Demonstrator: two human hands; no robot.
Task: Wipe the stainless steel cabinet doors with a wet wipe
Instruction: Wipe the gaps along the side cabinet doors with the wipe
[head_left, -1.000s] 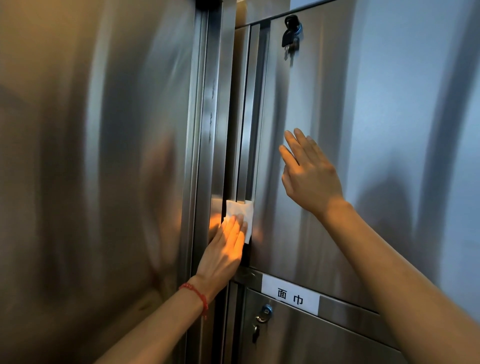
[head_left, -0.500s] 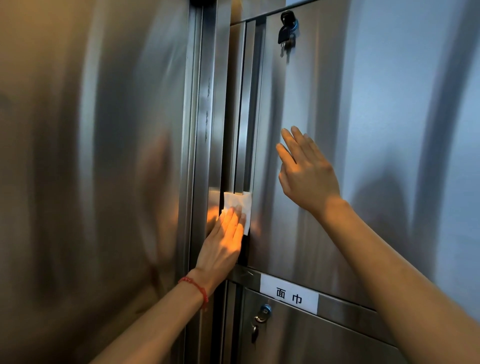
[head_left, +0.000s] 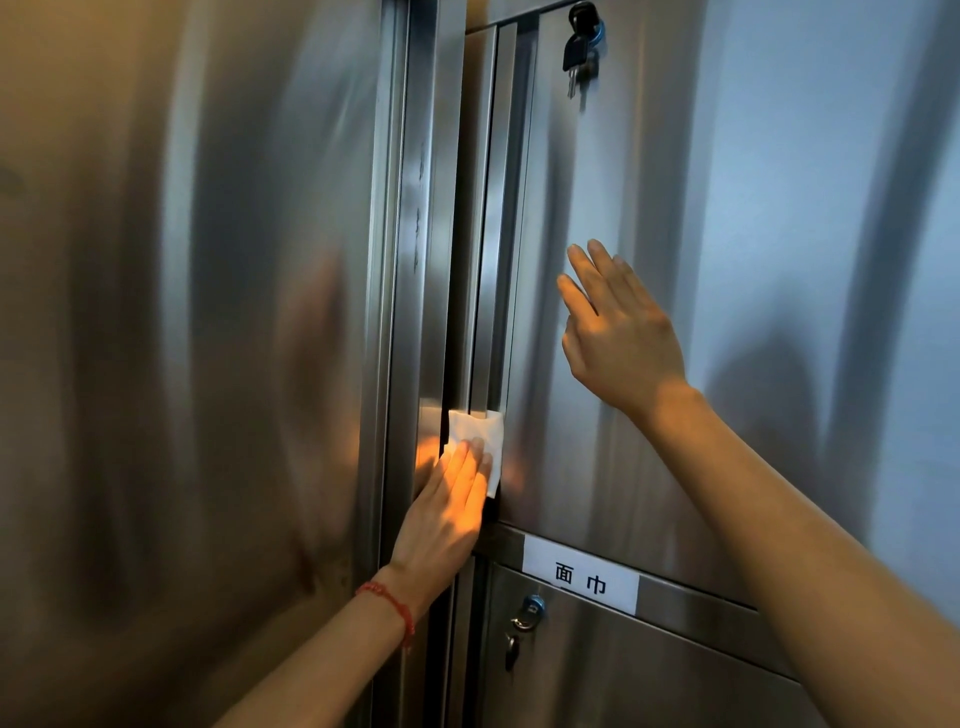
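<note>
A: Where is the wipe (head_left: 480, 441)?

B: Under the fingers of the left hand (head_left: 449, 512), pressed flat on the recessed strip at the left edge of the upper cabinet door (head_left: 649, 182), low down near the labelled bar (head_left: 579, 577).

A: And the right hand (head_left: 618, 338)?

B: Open, fingers spread, holding nothing. Its palm lies against the door panel or just off it; I cannot tell which.

A: What could go wrong?

B: The wipe is pinned only by flat fingers, so I think it could bunch or slip into the dark gap beside the strip. A long upward stroke might knock the keys (head_left: 579, 49) hanging in the top lock. The lower door (head_left: 649, 675) looks not yet wiped.
</note>
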